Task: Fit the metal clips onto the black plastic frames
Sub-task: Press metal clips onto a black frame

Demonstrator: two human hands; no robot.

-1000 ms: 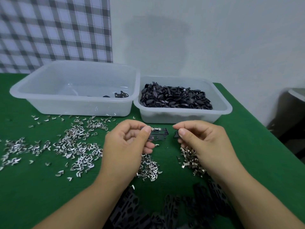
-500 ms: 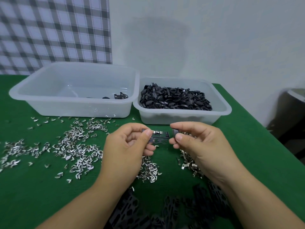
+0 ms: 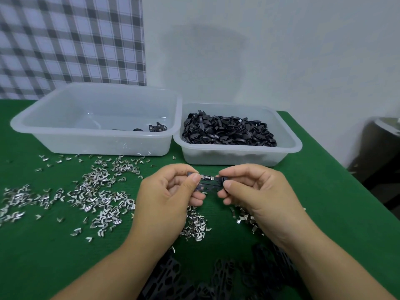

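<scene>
Our green table point(image 3: 324, 213) carries a large clear tub point(image 3: 97, 146) holding a few black pieces point(image 3: 158, 127), beside a smaller tub point(image 3: 238, 158) heaped with black parts point(image 3: 229, 132). Loose metal clips point(image 3: 97, 191) lie scattered in front of the tubs. Our left hand point(image 3: 164, 198) and right hand point(image 3: 257, 191) each pinch one end of a black frame point(image 3: 211, 183), held above the table between them. A silver clip point(image 3: 207, 176) sits on its top edge
</scene>
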